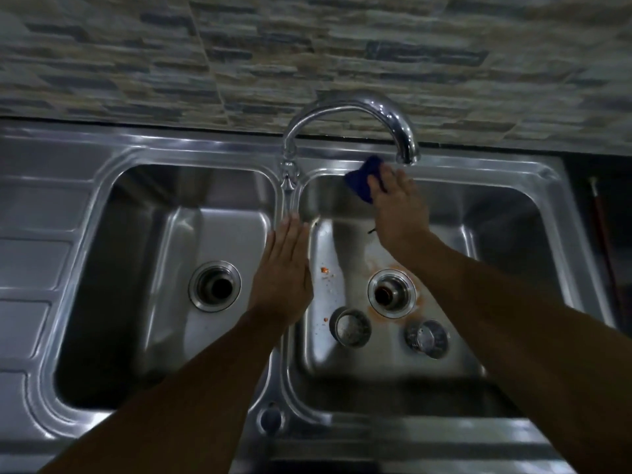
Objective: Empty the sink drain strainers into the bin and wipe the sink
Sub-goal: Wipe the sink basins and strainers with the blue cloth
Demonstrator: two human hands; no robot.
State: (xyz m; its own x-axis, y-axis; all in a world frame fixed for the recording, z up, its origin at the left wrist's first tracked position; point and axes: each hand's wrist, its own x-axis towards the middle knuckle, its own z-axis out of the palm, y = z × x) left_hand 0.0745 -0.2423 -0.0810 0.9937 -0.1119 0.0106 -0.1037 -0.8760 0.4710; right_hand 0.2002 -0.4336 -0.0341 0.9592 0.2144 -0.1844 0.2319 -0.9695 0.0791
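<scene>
A steel double sink (287, 381) fills the view. My right hand (398, 208) presses a dark blue cloth (360, 179) against the back wall of the right basin, fingers straight, just under the tap spout. My left hand (285, 271) lies flat and open on the divider between the basins. Two drain strainers lie loose on the right basin floor: one (351, 327) left of the other (427, 338). Both sit in front of the open right drain (391, 293), which has an orange stain and crumbs around it. The left drain (214, 286) is open too.
The chrome tap (349, 111) arches over the back of the right basin. A ribbed draining board (30, 268) lies on the left. Stone-pattern tiles (307, 56) form the wall behind. A dark gap with a red-handled stick (605, 248) lies right of the sink.
</scene>
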